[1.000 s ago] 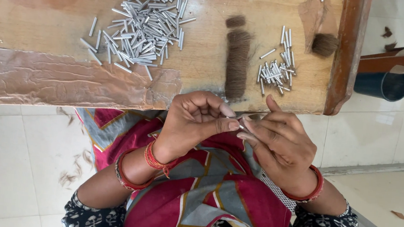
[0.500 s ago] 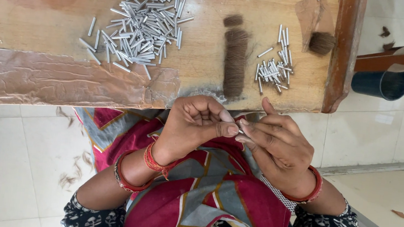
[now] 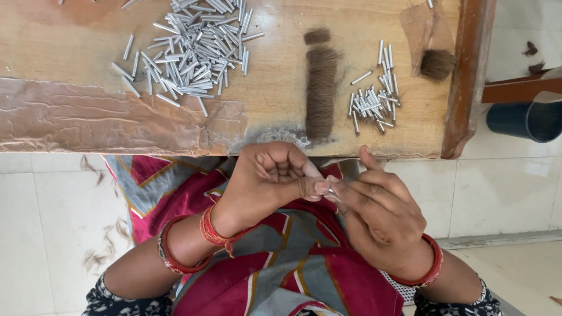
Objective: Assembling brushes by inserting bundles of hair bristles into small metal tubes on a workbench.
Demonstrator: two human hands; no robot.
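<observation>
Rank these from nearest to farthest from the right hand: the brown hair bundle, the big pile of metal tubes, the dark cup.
From the right hand:
1. Brown hair bundle, on the board just above.
2. Dark cup, off the board's right end.
3. Big pile of metal tubes, far left.

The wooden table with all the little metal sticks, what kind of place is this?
Probably a small handcraft workshop. The wooden table holds piles of short metal tubes and a strip of brown hair. Both hands, left hand and right hand, pinch something tiny.
</observation>
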